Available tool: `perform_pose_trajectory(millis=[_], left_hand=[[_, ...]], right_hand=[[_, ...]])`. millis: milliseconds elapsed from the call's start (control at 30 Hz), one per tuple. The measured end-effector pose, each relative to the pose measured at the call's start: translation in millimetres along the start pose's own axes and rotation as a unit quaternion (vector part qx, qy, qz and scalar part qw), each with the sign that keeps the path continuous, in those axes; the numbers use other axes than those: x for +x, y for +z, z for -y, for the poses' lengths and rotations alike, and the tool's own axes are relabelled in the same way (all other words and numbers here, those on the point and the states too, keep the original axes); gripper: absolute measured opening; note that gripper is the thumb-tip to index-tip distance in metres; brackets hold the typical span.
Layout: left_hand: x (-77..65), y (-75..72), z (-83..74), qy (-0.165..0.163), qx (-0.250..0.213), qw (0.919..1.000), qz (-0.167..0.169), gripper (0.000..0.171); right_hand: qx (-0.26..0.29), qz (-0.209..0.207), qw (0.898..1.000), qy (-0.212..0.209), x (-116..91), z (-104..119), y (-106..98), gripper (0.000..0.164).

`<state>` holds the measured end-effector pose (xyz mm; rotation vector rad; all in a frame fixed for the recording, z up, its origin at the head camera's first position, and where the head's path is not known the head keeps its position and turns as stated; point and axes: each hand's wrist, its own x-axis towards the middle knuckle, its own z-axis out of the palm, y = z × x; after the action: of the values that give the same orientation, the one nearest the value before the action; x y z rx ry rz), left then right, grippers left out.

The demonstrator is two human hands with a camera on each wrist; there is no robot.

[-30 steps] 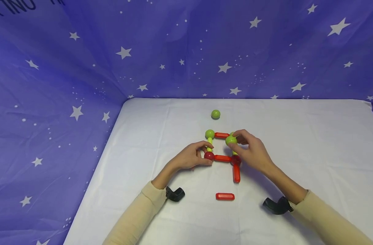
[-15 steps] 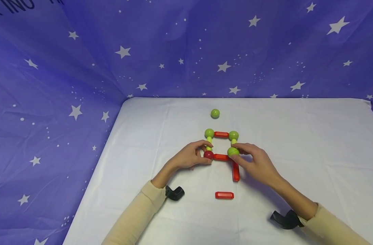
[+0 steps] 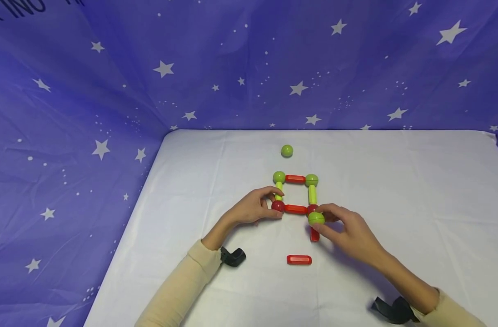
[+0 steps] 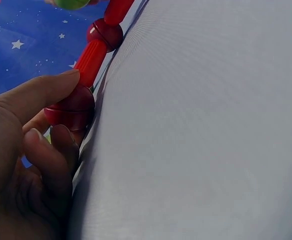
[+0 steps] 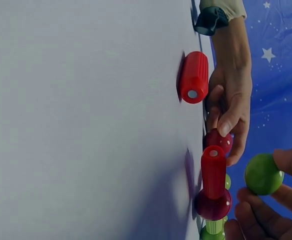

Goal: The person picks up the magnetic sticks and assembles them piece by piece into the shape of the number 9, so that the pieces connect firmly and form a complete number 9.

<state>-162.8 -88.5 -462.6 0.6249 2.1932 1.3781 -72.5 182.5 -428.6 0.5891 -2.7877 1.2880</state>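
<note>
A square of magnetic balls and rods lies on the white cloth. At its near left corner my left hand [image 3: 252, 209] grips a red ball [image 3: 278, 206], the thumb on the near side. A red rod [image 3: 296, 209] runs from there to a second red ball [image 5: 213, 204], which bears another red rod [image 3: 315, 235] pointing towards me. Just above that rod, my right hand [image 3: 351, 231] pinches a loose green ball [image 3: 316, 219] between thumb and fingers. Two green balls form the far corners, joined to the red ones by yellow-green rods [image 3: 312, 194].
Beyond the square sits a separate green ball [image 3: 287, 151]. A separate red rod [image 3: 299, 260] lies nearer me, crosswise. Black wrist mounts [image 3: 233, 257] stick out from both sleeves. A blue star-patterned cloth [image 3: 249, 68] rises behind and to the left of the table.
My right hand has carried the green ball towards me, from the far right corner past the near right red ball to above the projecting rod. The left hand has stayed in place.
</note>
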Motion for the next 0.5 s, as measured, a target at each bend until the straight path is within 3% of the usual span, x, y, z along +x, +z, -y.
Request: perform_pose_trajectory(millis=[500], left_hand=[[1.0,-0.2,1.9,0.002,0.001,1.0,-0.003,0.051]], right_hand=[[0.009,0.067,0.996,-0.051,-29,-4,5,0.027]])
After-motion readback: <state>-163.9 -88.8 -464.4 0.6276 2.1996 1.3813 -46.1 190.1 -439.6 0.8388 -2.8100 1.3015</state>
